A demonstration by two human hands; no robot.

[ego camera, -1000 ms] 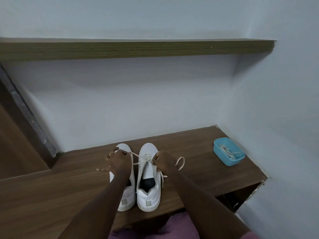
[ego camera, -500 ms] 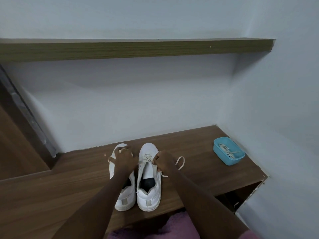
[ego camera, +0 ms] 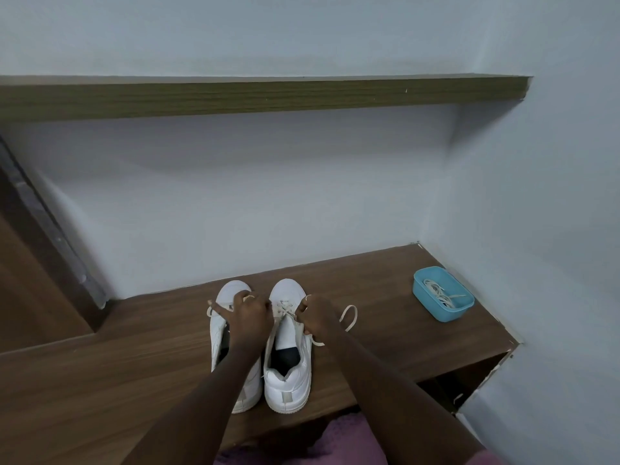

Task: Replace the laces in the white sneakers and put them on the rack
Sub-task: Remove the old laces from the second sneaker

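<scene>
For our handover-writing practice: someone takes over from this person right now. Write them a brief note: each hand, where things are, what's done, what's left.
Left hand pinches the lace over the left sneaker; right hand pinches it at the right sneaker.
Sneakers stand side by side on the bench; more laces lie in the blue tub.
Done: right sneaker looks partly laced. Left: finish lacing, tie, rack both.

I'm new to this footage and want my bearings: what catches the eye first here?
A pair of white sneakers stands midway along the wooden bench, heels toward the camera, with the left hand and right hand gripping their laces. At the bench's right end sits a blue tub holding loose laces, and a long wooden shelf runs along the wall above.
</scene>
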